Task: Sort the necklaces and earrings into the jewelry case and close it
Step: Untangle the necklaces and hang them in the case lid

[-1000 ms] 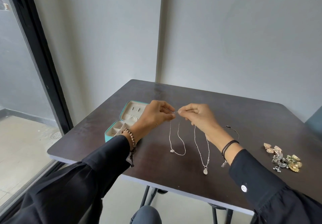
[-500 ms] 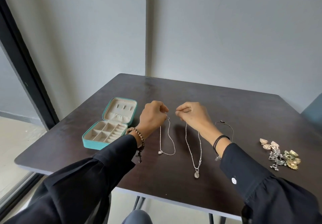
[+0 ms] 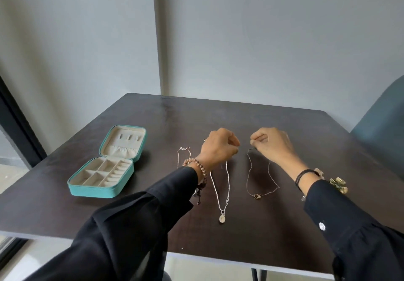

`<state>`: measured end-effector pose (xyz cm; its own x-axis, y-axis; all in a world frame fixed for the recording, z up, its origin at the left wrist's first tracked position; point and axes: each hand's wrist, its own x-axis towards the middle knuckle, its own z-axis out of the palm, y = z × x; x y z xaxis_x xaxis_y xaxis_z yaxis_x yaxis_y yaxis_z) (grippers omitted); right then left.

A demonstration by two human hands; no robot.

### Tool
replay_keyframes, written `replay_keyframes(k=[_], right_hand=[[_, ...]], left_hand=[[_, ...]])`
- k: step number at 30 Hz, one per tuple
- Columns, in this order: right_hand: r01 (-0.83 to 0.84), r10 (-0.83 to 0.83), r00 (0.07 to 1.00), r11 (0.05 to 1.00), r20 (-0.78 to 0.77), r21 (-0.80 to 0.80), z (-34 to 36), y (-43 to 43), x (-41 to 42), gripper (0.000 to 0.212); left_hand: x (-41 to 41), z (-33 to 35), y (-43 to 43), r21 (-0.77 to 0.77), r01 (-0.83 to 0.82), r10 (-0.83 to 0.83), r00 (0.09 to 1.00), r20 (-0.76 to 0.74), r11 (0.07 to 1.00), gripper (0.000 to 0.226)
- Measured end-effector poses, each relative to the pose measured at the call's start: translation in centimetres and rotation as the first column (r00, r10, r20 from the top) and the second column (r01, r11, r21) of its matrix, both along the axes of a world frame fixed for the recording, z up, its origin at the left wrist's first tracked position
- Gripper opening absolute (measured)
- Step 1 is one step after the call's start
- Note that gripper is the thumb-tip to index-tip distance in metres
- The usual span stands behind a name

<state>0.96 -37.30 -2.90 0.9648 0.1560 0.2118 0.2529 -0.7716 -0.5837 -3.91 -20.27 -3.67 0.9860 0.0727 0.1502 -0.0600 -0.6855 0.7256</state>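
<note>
Nearest, two black fabric sleeves (image 3: 135,232) lead to the hands. Between the forearms lies a silver beaded-chain necklace (image 3: 219,188), its long axis running near to far, with an oval pendant (image 3: 222,218) at the near end and its far end hidden under the left hand (image 3: 218,147). Just beside the right forearm lies a thin dark chain (image 3: 260,178) with a small ring pendant (image 3: 257,196) pointing toward the viewer. The right hand (image 3: 271,142) pinches the far end of this chain between thumb and forefinger. The left hand is curled loosely closed; what it grips cannot be told. The hands are apart. Left of the left wrist, with its wooden bead bracelet (image 3: 196,167), lies a fine silver chain (image 3: 183,156), partly hidden by the sleeve. Beyond the right wrist, a patterned earring (image 3: 338,184) shows. Well left of the left hand, the teal zip jewelry case (image 3: 105,164) lies open on the dark wooden table (image 3: 284,127), cream compartments empty, lid tilted back. Half a second ago the hands were closer together and held the two silver necklaces; the dark chain lay untouched.
</note>
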Motion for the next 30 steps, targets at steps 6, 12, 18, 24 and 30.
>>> replay_keyframes(k=[6,12,18,24,30], right_hand=[[-0.029,0.025,0.999,0.983,-0.024,-0.182,-1.4,-2.0,0.9,0.019],[0.027,-0.033,0.999,0.962,-0.018,-0.273,-0.2,-1.7,0.7,0.008],[-0.024,0.018,1.000,0.908,-0.018,-0.419,0.0,-1.1,0.1,0.017],[-0.140,0.141,0.989,0.852,-0.036,-0.505,0.3,-0.5,-2.2,0.016],[-0.142,0.144,0.990,0.979,0.005,-0.149,2.4,-1.2,-3.4,0.015]], left_hand=[[1.0,-1.0,-3.5,0.073,-0.028,0.029,0.999,-0.014,0.997,0.022],[1.6,-1.2,-4.6,0.178,-0.066,0.074,0.996,-0.041,0.982,0.021],[1.2,-1.4,-4.4,0.154,-0.079,0.085,0.996,-0.032,0.985,0.014],[0.3,-0.9,-4.3,0.174,-0.035,0.037,0.999,-0.008,0.984,0.027],[-0.9,0.8,-5.0,-0.051,0.039,-0.037,0.999,0.037,0.998,0.045]])
